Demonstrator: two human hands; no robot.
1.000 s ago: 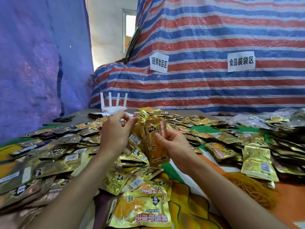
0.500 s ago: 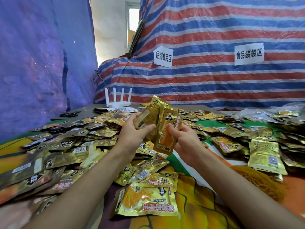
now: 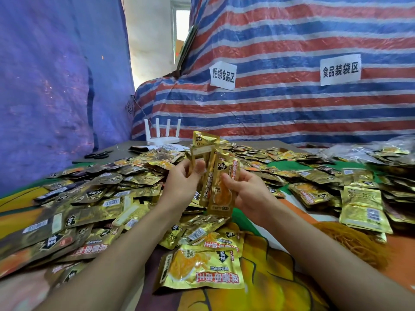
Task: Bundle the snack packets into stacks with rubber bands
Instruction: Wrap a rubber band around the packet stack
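Observation:
My right hand grips a small upright stack of gold snack packets above the table's middle. My left hand pinches a further gold packet by its lower part and holds it upright against the left side of that stack. Several loose gold packets lie heaped over the left and far parts of the table. One large packet lies flat close to me. A tangle of orange rubber bands rests on the cloth at the right, partly behind my right forearm.
A white router with antennas stands at the far table edge, black scissors to its left. More packets and clear bags pile at the right. A striped tarp with two paper signs hangs behind, and a blue tarp hangs at the left.
My left hand picked a packet from the pile and brought it up beside the stack. Both hands have risen slightly with the packets.

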